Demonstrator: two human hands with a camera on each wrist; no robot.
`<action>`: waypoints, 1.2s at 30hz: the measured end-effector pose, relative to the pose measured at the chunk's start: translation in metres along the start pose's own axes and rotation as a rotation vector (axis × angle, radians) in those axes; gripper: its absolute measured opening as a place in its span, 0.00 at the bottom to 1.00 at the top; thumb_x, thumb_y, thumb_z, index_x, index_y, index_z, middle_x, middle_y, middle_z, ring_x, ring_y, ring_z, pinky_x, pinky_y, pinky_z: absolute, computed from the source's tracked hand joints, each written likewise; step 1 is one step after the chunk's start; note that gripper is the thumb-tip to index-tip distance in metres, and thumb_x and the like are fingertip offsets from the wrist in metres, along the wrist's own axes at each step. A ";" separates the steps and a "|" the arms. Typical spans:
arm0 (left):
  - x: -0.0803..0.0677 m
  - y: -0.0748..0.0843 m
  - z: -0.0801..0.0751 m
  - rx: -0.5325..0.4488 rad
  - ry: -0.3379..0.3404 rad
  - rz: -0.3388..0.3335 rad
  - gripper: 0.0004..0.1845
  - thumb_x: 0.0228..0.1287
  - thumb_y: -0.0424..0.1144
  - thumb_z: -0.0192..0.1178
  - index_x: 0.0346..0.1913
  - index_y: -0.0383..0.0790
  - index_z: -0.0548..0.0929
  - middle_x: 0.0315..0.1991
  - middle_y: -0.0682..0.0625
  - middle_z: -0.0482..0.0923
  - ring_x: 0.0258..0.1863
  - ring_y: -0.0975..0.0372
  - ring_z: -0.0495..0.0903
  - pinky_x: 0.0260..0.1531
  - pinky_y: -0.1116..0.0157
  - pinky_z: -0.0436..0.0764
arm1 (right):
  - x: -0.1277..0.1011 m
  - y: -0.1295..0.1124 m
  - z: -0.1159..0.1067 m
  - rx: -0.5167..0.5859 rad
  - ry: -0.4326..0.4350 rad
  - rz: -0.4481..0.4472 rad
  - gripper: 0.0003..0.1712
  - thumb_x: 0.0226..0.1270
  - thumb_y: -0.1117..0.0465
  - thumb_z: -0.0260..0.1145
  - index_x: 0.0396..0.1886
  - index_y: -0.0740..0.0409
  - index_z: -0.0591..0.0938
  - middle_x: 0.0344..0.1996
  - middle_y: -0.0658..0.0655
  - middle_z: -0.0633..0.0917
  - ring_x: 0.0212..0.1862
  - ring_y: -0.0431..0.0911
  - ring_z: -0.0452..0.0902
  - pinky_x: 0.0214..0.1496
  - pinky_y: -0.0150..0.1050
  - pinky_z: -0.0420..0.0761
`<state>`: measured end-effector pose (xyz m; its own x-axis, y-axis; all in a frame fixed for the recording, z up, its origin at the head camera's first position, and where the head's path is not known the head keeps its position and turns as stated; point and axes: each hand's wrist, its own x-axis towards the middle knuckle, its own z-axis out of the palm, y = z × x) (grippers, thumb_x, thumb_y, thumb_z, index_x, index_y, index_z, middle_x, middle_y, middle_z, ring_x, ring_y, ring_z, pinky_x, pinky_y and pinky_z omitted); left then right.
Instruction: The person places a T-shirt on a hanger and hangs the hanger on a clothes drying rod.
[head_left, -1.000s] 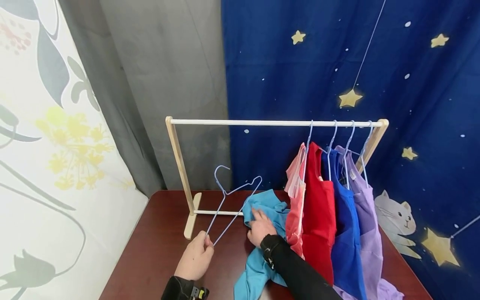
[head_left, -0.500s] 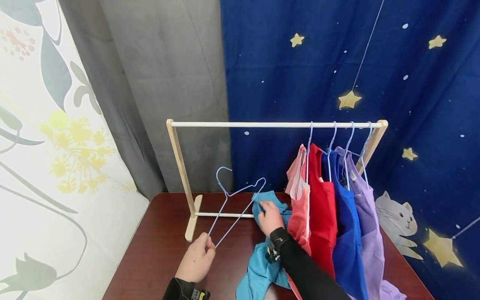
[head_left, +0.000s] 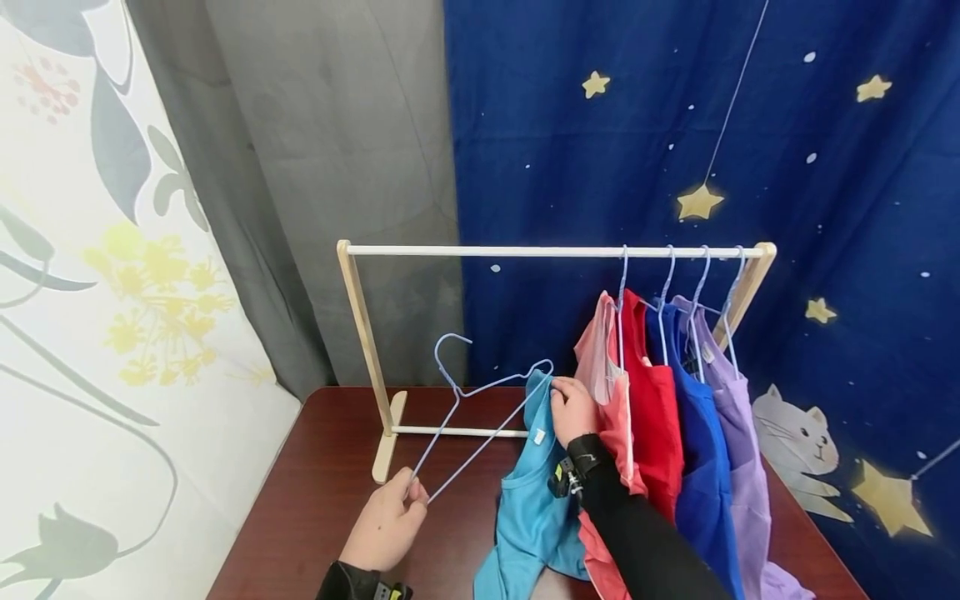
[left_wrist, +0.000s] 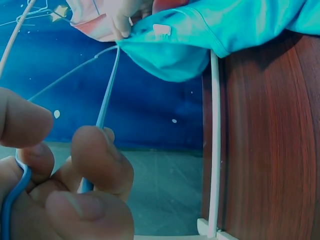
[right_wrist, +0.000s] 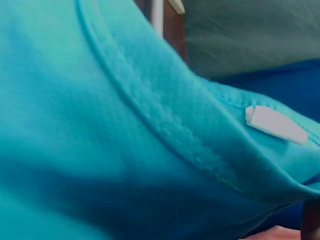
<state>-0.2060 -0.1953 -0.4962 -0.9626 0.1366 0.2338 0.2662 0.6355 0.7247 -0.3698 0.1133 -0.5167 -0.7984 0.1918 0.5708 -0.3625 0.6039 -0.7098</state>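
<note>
Left hand (head_left: 386, 521) pinches one end of the hanger (head_left: 480, 408), over the table (head_left: 315, 500): thin wire, light, springy, likely slick. Its far end sits at the shirt (head_left: 536, 500) collar. Right hand (head_left: 573, 408) pinches that collar, lifting it; the tail drapes on the table. Soft, limp knit: best held at the collar seam by the tag.

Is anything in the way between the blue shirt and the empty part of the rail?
Nothing visible blocks it. The turquoise shirt hangs from the right hand at the hanger tip, and the rail above is bare left of the hung clothes.
</note>
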 end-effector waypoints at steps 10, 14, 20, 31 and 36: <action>-0.008 -0.003 -0.006 0.038 -0.003 0.011 0.13 0.60 0.30 0.58 0.28 0.50 0.68 0.28 0.64 0.77 0.27 0.70 0.73 0.30 0.69 0.71 | 0.005 0.000 -0.007 0.063 0.058 0.194 0.02 0.62 0.70 0.63 0.34 0.65 0.79 0.34 0.64 0.81 0.39 0.59 0.76 0.45 0.47 0.73; -0.012 -0.003 -0.006 0.016 0.002 0.025 0.13 0.59 0.30 0.59 0.27 0.50 0.67 0.28 0.64 0.77 0.27 0.71 0.73 0.29 0.70 0.70 | 0.007 0.001 -0.009 0.102 0.072 0.223 0.03 0.63 0.72 0.59 0.36 0.66 0.76 0.32 0.65 0.78 0.38 0.59 0.74 0.43 0.45 0.69; -0.015 -0.007 -0.007 0.007 -0.014 0.037 0.14 0.60 0.30 0.59 0.26 0.49 0.66 0.26 0.64 0.75 0.25 0.71 0.71 0.27 0.70 0.69 | 0.012 0.000 -0.015 0.137 -0.006 0.275 0.14 0.71 0.71 0.54 0.49 0.68 0.83 0.46 0.68 0.83 0.49 0.60 0.77 0.53 0.50 0.73; -0.014 0.000 -0.005 0.025 -0.046 0.009 0.13 0.60 0.30 0.58 0.27 0.48 0.66 0.23 0.63 0.72 0.23 0.70 0.69 0.25 0.69 0.68 | 0.008 -0.006 -0.014 0.084 0.000 0.128 0.18 0.63 0.77 0.58 0.52 0.70 0.83 0.42 0.68 0.80 0.45 0.59 0.75 0.49 0.47 0.72; -0.014 0.005 -0.001 0.061 -0.029 0.034 0.14 0.58 0.30 0.59 0.26 0.50 0.67 0.23 0.63 0.69 0.22 0.71 0.67 0.24 0.70 0.67 | 0.007 -0.008 -0.012 0.049 0.027 0.108 0.22 0.60 0.77 0.56 0.55 0.71 0.81 0.36 0.65 0.75 0.43 0.58 0.70 0.48 0.47 0.68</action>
<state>-0.1917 -0.1953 -0.4950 -0.9545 0.1800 0.2379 0.2958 0.6749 0.6760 -0.3667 0.1185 -0.5021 -0.8213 0.2748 0.4999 -0.2982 0.5402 -0.7869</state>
